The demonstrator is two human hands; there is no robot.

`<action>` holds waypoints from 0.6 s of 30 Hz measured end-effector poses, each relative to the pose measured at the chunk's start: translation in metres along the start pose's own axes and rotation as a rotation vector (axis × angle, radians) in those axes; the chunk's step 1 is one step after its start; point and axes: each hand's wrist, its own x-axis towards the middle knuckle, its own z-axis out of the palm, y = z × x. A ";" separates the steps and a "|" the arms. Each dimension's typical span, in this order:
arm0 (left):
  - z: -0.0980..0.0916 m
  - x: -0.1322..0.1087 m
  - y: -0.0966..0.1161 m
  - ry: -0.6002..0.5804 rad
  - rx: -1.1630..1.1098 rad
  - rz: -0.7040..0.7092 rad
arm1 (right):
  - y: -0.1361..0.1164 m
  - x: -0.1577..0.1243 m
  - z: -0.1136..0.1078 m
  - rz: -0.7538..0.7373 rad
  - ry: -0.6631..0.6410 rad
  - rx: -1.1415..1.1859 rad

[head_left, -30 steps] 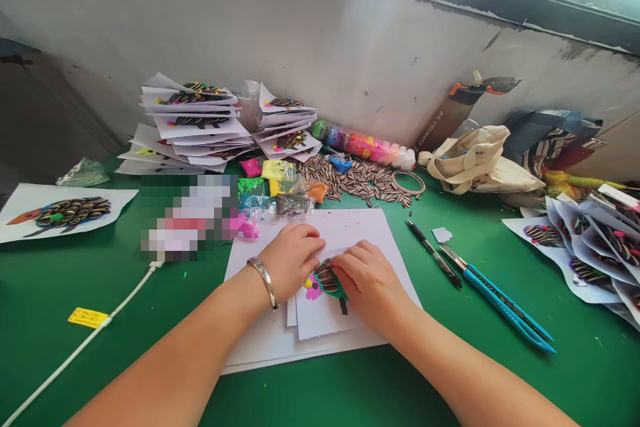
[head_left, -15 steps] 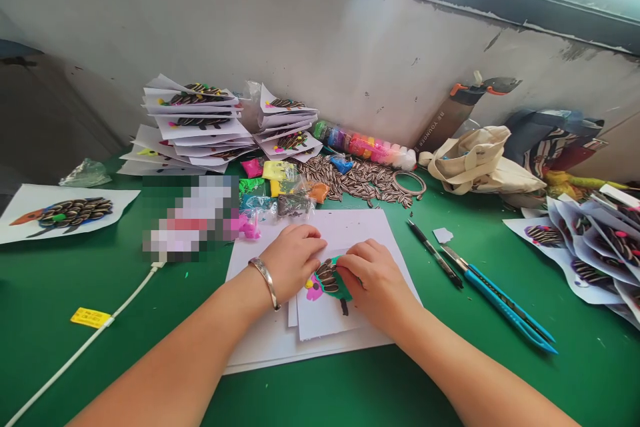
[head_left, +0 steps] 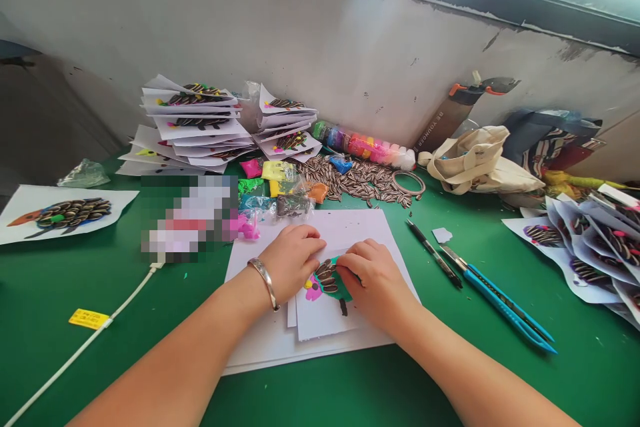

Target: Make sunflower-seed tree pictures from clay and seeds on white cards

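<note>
A small white paper sheet (head_left: 320, 317) lies on a stack of larger white sheets (head_left: 350, 223) on the green table. On it is a clay figure (head_left: 327, 280) with a green body, a pink and yellow head and striped sunflower seeds pressed in. My left hand (head_left: 290, 260), a silver bangle on its wrist, rests with curled fingers on the paper at the figure's left edge. My right hand (head_left: 375, 280) presses its fingertips on the figure's right side and covers part of it. Whether a seed is pinched in either hand is hidden.
A heap of sunflower seeds (head_left: 360, 180) and small bags of coloured clay (head_left: 273, 187) lie behind the paper. Finished seed pictures are stacked at the back left (head_left: 195, 123) and at the right (head_left: 590, 247). A blue cutter (head_left: 505, 303) and a black pen (head_left: 433, 253) lie at the right. A white cable (head_left: 85, 340) runs at the left.
My right hand has shifted slightly to the right on the figure, uncovering more of its green clay and seeds. My left hand has stayed in place.
</note>
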 end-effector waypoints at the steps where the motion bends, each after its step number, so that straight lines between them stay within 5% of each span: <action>1: 0.000 0.000 0.000 0.000 0.002 0.000 | 0.000 0.000 0.000 0.001 -0.004 -0.002; 18: -0.002 0.001 0.001 -0.017 0.013 -0.001 | -0.003 0.000 0.001 -0.002 -0.061 -0.011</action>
